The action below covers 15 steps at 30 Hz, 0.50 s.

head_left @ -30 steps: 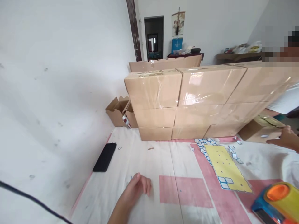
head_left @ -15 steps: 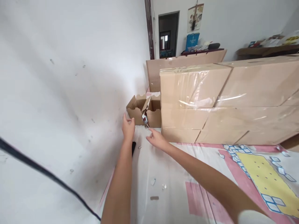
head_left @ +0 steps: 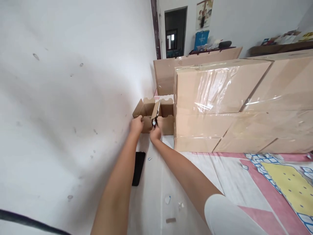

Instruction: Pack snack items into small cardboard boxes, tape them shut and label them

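Note:
Two small open-topped cardboard boxes stand side by side against the white wall. The front wall of the left cardboard box (head_left: 147, 125) is pinched near its top edge by my left hand (head_left: 137, 124), fingers closed over it. My right hand (head_left: 156, 133) is closed low at the gap between this box and the right cardboard box (head_left: 165, 125). A small dark-and-white item (head_left: 154, 122) pokes out of the gap just above my right fingers. What those fingers grip is hidden. A cardboard flap (head_left: 156, 109) leans up between the boxes.
Large stacked cartons (head_left: 207, 98) wrapped in clear film rise on the right. Behind them stands a cardboard sheet (head_left: 165, 76). A flat black object (head_left: 139, 168) lies by the wall, with paper scraps (head_left: 167, 199) on the pink-and-white sheet (head_left: 156, 182). A dark cable (head_left: 29, 222) crosses lower left.
Both hands have moved forward onto the boxes; the left closed on the left box's front wall, the right closed at the gap. The view has shifted, showing more of the black object.

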{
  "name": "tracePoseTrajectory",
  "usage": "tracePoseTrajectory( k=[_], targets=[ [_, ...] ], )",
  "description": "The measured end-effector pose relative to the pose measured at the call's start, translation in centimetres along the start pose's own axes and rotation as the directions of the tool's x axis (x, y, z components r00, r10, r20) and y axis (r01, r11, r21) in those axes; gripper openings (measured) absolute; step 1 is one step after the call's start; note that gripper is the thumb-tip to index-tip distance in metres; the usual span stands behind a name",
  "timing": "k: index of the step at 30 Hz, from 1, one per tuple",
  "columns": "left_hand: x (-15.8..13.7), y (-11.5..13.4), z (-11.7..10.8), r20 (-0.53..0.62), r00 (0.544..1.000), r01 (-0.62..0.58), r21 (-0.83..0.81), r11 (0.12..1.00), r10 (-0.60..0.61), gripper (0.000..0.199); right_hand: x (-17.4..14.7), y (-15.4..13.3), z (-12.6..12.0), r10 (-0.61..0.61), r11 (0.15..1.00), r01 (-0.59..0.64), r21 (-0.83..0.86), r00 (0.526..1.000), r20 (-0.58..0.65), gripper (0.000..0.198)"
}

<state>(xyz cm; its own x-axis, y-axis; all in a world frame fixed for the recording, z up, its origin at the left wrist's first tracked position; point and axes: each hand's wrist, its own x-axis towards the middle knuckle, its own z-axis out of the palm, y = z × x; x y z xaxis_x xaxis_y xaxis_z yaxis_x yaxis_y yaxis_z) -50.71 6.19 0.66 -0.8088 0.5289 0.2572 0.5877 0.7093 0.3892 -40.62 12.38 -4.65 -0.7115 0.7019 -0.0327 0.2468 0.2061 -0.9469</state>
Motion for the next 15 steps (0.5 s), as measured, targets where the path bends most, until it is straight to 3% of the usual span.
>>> tracePoseTrajectory(
  k=[5, 8, 12, 15],
  targets=[
    [-9.7, 0.1, -1.8, -0.202, 0.977, 0.062, 0.004, 0.998, -0.06, 0.024, -4.9, 1.0, -0.1, 0.033, 0.981, -0.025, 0.193, 0.999, -0.038, 0.049],
    [-16.8, 0.8, -3.4, -0.349, 0.931, 0.105, -0.019, 0.994, -0.105, 0.028, -9.6, 2.0, -2.1, 0.016, 0.946, -0.01, 0.324, 1.0, -0.014, 0.047],
    [-25.0, 1.7, -5.2, -0.544, 0.837, -0.034, -0.171, 0.985, -0.065, 0.033, -17.5, 4.8, -8.9, 0.03, 0.862, -0.044, 0.504, 0.999, 0.035, 0.053],
    [-30.4, 1.7, -6.4, -0.556, 0.828, -0.095, -0.271, 0.958, -0.075, 0.033, -24.3, 8.4, -17.1, 0.02, 0.866, -0.036, 0.498, 0.999, 0.037, 0.055]
  ],
)
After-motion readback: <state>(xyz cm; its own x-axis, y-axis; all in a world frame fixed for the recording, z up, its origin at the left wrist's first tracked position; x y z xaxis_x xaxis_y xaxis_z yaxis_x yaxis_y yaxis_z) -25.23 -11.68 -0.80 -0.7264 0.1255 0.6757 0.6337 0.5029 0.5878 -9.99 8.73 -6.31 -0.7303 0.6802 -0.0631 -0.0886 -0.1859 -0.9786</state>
